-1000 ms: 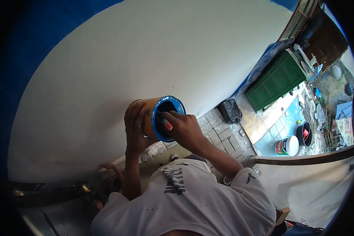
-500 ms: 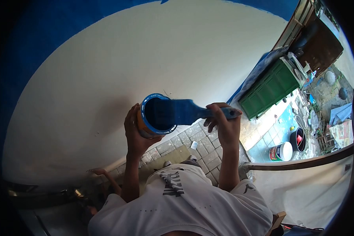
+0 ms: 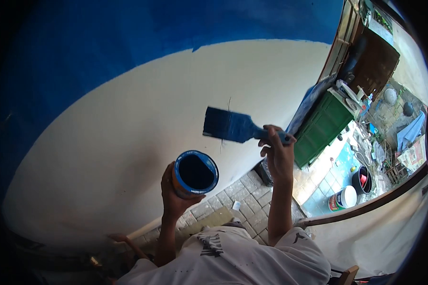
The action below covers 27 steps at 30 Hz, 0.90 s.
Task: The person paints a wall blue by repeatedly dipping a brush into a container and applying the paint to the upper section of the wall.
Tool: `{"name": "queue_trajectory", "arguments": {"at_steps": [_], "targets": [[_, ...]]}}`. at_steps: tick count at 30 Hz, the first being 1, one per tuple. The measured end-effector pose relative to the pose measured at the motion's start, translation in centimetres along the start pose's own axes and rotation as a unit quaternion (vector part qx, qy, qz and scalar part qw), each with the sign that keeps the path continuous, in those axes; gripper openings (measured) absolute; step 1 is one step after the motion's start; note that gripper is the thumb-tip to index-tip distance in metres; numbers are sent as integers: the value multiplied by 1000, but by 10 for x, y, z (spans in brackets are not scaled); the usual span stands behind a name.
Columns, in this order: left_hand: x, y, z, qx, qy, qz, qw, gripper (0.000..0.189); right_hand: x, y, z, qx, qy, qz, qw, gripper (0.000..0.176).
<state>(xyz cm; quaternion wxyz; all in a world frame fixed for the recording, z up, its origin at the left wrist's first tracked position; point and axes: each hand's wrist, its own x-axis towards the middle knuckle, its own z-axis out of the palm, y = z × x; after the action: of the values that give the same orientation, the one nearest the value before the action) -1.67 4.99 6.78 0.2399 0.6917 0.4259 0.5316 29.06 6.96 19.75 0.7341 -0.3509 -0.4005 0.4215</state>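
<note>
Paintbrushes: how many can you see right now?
1: the brush in the right hand, apart from the can in the left hand. Others may be hidden in the clutter at the picture's right.

Down at ground level, here's the grey paving floor (image 3: 254,202), blocks laid close with dark joints, and look, a small white scrap (image 3: 236,205) lies flat on it! An olive strip (image 3: 214,220) runs along the paving nearer the wall side, and there's a black bundle (image 3: 264,172), partly hidden, sitting close to the wall's foot. Over to the right stands the big green cabinet (image 3: 322,128), and beyond it the pale blue tiles (image 3: 320,192) take over: a white bucket (image 3: 343,198) with a coloured label, tilted in this view, just beside a black tub (image 3: 364,190), and near them a little yellow item (image 3: 353,168).
</note>
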Motion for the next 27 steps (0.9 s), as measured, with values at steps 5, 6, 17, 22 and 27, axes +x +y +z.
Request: {"name": "queue_trajectory", "arguments": {"at_steps": [5, 6, 17, 22, 27], "targets": [[-1, 3, -3, 45, -13, -5, 999, 131, 46, -48, 61, -7, 20, -193, 981, 29], [-2, 3, -3, 36, -11, -10, 999, 131, 55, -55, 74, 0, 14, -228, 973, 29], [-10, 9, -9, -9, 8, -21, 1000, 130, 105, -73, 135, -41, -91, -313, 944, 28], [-9, 6, -11, 16, 9, -26, 999, 129, 104, -83, 127, -102, 37, -334, 936, 19], [-11, 2, -6, -3, 14, -34, 999, 129, 104, -75, 119, -279, 118, -516, 801, 14]]}}
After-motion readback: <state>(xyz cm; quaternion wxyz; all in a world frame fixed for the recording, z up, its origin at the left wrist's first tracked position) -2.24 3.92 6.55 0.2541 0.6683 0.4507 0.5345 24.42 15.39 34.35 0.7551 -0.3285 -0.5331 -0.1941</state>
